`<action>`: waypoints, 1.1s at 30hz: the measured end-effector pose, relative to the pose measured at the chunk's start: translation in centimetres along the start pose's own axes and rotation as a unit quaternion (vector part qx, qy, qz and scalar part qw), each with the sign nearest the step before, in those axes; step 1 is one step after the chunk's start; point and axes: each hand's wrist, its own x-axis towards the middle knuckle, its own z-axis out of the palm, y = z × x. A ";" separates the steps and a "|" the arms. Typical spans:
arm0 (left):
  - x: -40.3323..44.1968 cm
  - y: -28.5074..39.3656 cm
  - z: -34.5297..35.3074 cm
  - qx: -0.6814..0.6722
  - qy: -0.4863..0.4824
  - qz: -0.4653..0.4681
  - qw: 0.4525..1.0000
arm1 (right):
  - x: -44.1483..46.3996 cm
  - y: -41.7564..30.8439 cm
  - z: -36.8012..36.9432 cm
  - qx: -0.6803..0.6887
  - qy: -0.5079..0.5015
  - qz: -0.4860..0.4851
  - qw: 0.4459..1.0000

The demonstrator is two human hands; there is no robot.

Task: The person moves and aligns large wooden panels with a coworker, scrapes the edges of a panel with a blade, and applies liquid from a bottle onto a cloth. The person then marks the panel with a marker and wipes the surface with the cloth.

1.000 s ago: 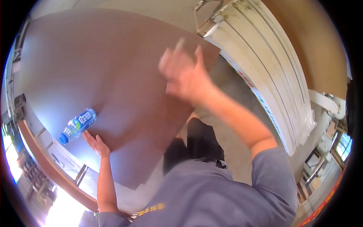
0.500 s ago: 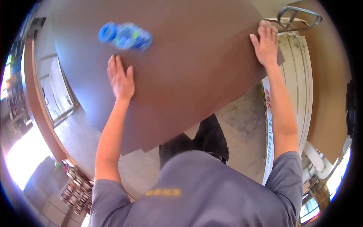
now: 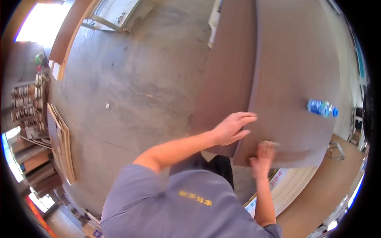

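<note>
A large brown sheet [image 3: 293, 71] lies on top of another brown sheet [image 3: 228, 75], whose left part shows beyond the upper one's edge. My left hand [image 3: 234, 129] hovers at or touches that edge, thumb and fingers apart, with nothing visible in it. To its right and nearer my body, my right hand [image 3: 264, 156] is on the upper sheet near its front edge, blurred by motion; a small pale thing at its fingertips is too smeared to make out. A plastic bottle [image 3: 322, 108] with a blue label and cap lies on its side on the upper sheet.
Pale ribbed panels [image 3: 295, 188] lie under the sheets at the front right, beside a brown board [image 3: 321, 180]. Concrete floor [image 3: 139, 71] spans the left. Boards [image 3: 61, 142] lean at the far left. A metal-framed stand [image 3: 109, 23] is at the top left.
The view has swung round, so the bottle now appears at the right. The upper sheet's edge now shows offset from the sheet below. My hands have come closer together.
</note>
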 end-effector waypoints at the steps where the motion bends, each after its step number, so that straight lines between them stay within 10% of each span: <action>1: -3.0 -0.3 -3.5 0.026 0.020 -0.032 0.999 | 0.1 4.3 0.8 -0.006 0.071 0.089 0.993; 3: -8.6 -3.5 -8.0 0.066 0.178 -0.092 0.978 | 0.1 15.9 5.4 0.047 0.219 0.303 0.926; 6: -14.8 -8.5 -10.8 -0.003 0.282 -0.297 0.912 | 2.9 7.9 5.1 -0.077 0.209 0.349 0.910; 8: -16.5 -9.5 -9.8 -0.026 0.274 -0.308 0.911 | 3.8 -1.5 4.8 -0.040 0.263 0.131 0.955; 11: -14.4 -8.3 -9.7 -0.062 0.235 -0.301 0.922 | 6.3 -8.4 0.9 0.007 0.149 0.081 0.985; 19: 21.5 -22.1 -25.1 0.022 0.294 -0.172 0.940 | 21.5 -5.3 -4.0 0.023 0.191 0.149 0.970; 22: 36.9 -35.1 -28.7 0.270 0.221 -0.182 0.919 | 24.0 -6.2 -4.7 0.032 0.205 0.201 0.957; 27: 44.7 -38.3 -30.4 0.205 0.136 -0.343 0.907 | 13.9 -13.5 -1.9 0.069 0.143 0.287 0.945; 33: 40.7 -37.1 -31.7 0.163 0.200 -0.219 0.941 | 17.5 -16.0 -3.4 0.082 0.140 0.314 0.935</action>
